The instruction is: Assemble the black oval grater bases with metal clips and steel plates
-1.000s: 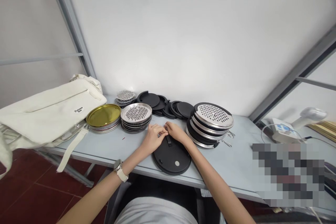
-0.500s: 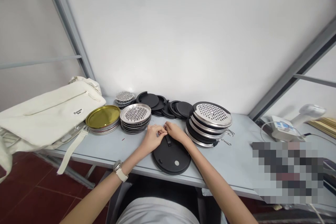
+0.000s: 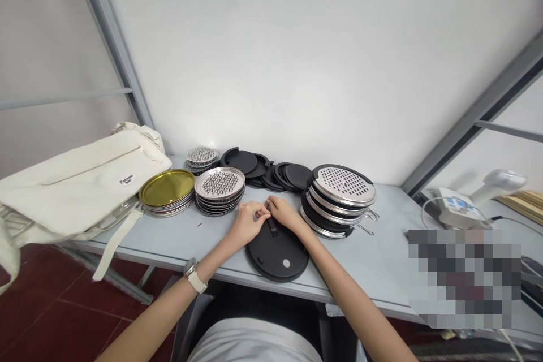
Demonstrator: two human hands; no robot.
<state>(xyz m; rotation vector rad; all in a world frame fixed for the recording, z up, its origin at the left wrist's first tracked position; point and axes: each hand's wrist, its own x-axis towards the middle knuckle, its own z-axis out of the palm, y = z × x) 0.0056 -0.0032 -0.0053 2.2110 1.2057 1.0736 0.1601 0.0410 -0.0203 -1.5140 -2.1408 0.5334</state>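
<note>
A round black disc (image 3: 278, 254) lies near the table's front edge, with a pale round spot, a small slot and a black strip on its face. Over its far edge, my left hand (image 3: 251, 219) is closed in a pinch, thumb against fingers. Right beside it, my right hand (image 3: 282, 212) has its fingers curled in at the same edge. Whatever is between the fingertips is too small or hidden to name. A watch with a light band (image 3: 196, 281) is on my left wrist.
Left are a white bag (image 3: 85, 181), gold lids (image 3: 167, 188) and grater plates (image 3: 219, 184). Behind lie black rings and discs (image 3: 240, 164). A tall stack of graters (image 3: 343, 184) with wire clips stands right, near a white device (image 3: 460, 209) and a blurred-out area.
</note>
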